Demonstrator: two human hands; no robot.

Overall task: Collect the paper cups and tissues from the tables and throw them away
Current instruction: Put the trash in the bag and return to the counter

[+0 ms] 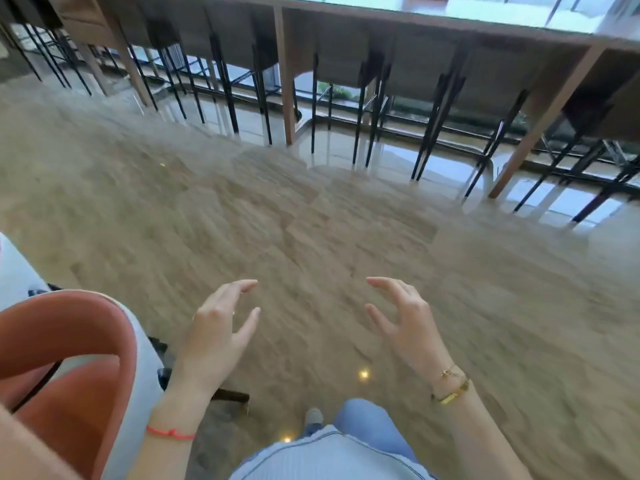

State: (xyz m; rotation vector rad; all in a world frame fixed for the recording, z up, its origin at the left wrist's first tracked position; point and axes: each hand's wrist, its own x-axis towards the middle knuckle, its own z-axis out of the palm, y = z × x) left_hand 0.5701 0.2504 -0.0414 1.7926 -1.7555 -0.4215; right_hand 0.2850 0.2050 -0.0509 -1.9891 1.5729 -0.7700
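My left hand [218,327] and my right hand [405,320] hover in front of me over the blurred beige floor, palms facing each other, fingers relaxed and slightly bent. Neither holds anything. No paper cup or tissue shows anywhere in the head view.
An orange chair [69,358] stands close at my lower left. A long wooden counter [381,19] runs along the window at the top, with several black-legged stools [346,77] tucked beneath it. Glossy floor [311,220] lies between me and the counter.
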